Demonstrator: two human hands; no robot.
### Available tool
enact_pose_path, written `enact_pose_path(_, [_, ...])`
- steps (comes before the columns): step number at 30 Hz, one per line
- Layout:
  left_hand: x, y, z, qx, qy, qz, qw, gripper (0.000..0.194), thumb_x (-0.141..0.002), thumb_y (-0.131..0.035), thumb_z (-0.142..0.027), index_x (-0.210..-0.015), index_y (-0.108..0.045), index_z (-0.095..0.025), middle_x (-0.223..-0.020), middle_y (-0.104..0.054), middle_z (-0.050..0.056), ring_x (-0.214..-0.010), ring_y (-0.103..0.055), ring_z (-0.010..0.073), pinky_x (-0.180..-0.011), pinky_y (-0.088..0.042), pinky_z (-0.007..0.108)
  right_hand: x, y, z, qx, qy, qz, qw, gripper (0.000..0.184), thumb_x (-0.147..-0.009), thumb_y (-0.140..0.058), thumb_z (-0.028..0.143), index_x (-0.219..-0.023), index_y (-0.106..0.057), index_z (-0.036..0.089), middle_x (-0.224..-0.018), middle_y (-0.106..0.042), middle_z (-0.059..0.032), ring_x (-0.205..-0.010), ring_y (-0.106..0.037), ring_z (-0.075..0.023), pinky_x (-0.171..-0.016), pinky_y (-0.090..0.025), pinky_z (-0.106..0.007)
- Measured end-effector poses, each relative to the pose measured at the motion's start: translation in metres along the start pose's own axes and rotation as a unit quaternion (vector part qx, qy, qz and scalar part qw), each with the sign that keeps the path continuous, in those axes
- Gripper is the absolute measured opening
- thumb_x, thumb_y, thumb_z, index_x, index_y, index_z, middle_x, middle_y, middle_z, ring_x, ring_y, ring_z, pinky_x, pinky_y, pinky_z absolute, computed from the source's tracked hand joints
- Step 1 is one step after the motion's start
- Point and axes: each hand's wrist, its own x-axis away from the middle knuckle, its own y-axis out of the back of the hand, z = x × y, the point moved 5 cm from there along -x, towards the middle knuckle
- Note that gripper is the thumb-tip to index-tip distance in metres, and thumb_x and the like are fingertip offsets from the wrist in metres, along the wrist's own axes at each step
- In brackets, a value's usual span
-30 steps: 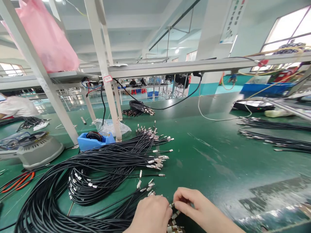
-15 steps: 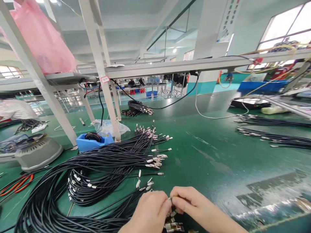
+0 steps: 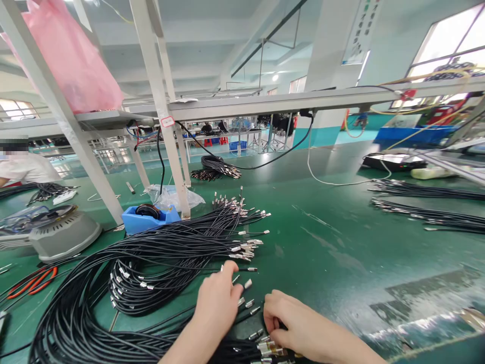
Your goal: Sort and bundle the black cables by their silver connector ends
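Left hand [image 3: 220,298] has moved forward, fingers apart, over the green table [image 3: 322,217] before white shelving [image 3: 265,107], right hand [image 3: 290,321] grip unclear.

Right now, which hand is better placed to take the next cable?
Probably the left hand: it is open over the cables, close to metal tips; the right hand is curled.
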Motion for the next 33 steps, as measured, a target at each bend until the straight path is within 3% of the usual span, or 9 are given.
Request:
enact_pose_path(4, [0.022, -0.026, -0.011, -0.049, -0.055, 0.114, 0.991, 0.017, -0.073, -0.042, -0.018, -0.082, -0.058, -0.019, -0.082, -0.062, 0.003, -0.079, -0.054, 0.0189, -0.07, -0.036, 0.029, -0.001, 0.004, 0.001, -0.021, -0.01, -0.012, 1.0, 0.014, -0.062, -0.042, 0.008, -0.063, -0.051, 0.018, -0.071, -0.053, 0.0004, -0.068, -0.048, -0.0128, -0.061, -0.038, -0.022])
enact_pose_path(6, [0.029, -0.03, -0.012, -0.051, -0.065, 0.139, 0.987, 0.02, -0.076, -0.04, -0.023, -0.078, -0.06, -0.019, -0.085, -0.063, 0.005, -0.084, -0.053, 0.021, -0.074, -0.038, 0.032, -0.002, 0.007, 0.004, -0.031, -0.012, -0.024, 0.999, 0.013, -0.066, -0.041, 0.008, -0.065, -0.048, 0.019, -0.072, -0.052, 0.0011, -0.067, -0.047, -0.0121, -0.06, -0.037, -0.021])
enact_pose_path(12, [0.028, -0.031, -0.014, -0.059, -0.079, 0.166, 0.981, 0.027, -0.075, -0.038, -0.026, -0.08, -0.063, -0.017, -0.088, -0.062, 0.009, -0.087, -0.052, 0.0243, -0.074, -0.039, 0.035, -0.001, 0.015, 0.013, -0.051, -0.009, -0.04, 0.998, 0.011, -0.07, -0.041, 0.009, -0.066, -0.043, 0.02, -0.072, -0.051, 0.0019, -0.066, -0.045, -0.0123, -0.059, -0.037, -0.021])
enact_pose_path(18, [0.024, -0.022, -0.006, 0.016, -0.028, 0.145, 0.989, 0.019, -0.065, -0.043, -0.019, -0.068, -0.062, -0.018, -0.076, -0.063, 0.003, -0.075, -0.053, 0.0165, -0.067, -0.037, 0.026, 0.004, 0.008, 0.006, -0.038, -0.028, -0.034, 0.998, 0.012, -0.068, -0.042, 0.008, -0.064, -0.044, 0.019, -0.068, -0.051, 0.002, -0.063, -0.046, -0.0126, -0.057, -0.036, -0.022])
enact_pose_path(22, [0.025, -0.021, -0.004, 0.028, -0.043, 0.128, 0.99, 0.019, -0.064, -0.043, -0.019, -0.063, -0.062, -0.018, -0.069, -0.063, 0.001, -0.068, -0.052, 0.0148, -0.062, -0.034, 0.025, 0.002, 0.007, 0.015, -0.039, 0.018, -0.055, 0.998, 0.011, -0.075, -0.042, 0.013, -0.071, -0.05, 0.019, -0.074, -0.054, 0.001, -0.067, -0.049, -0.0124, -0.062, -0.039, -0.022])
enact_pose_path(25, [0.028, -0.022, -0.001, 0.024, -0.039, 0.14, 0.989, 0.016, -0.063, -0.047, -0.021, -0.067, -0.063, -0.019, -0.07, -0.063, 0.0, -0.068, -0.052, 0.0148, -0.061, -0.033, 0.024, 0.0, 0.008, 0.024, 0.012, 0.054, -0.058, 0.997, 0.021, -0.082, -0.037, 0.017, -0.065, -0.049, 0.018, -0.071, -0.055, 0.0005, -0.07, -0.049, -0.0132, -0.065, -0.039, -0.024])
enact_pose_path(33, [0.03, -0.024, 0.0, -0.045, -0.064, 0.168, 0.983, 0.029, -0.074, -0.035, -0.023, -0.068, -0.062, -0.016, -0.078, -0.063, 0.007, -0.078, -0.053, 0.0188, -0.069, -0.036, 0.028, -0.003, 0.004, 0.021, 0.009, 0.034, -0.052, 0.998, 0.024, -0.085, -0.034, 0.02, -0.063, -0.045, 0.019, -0.067, -0.054, 0.0015, -0.066, -0.049, -0.0124, -0.061, -0.039, -0.022])
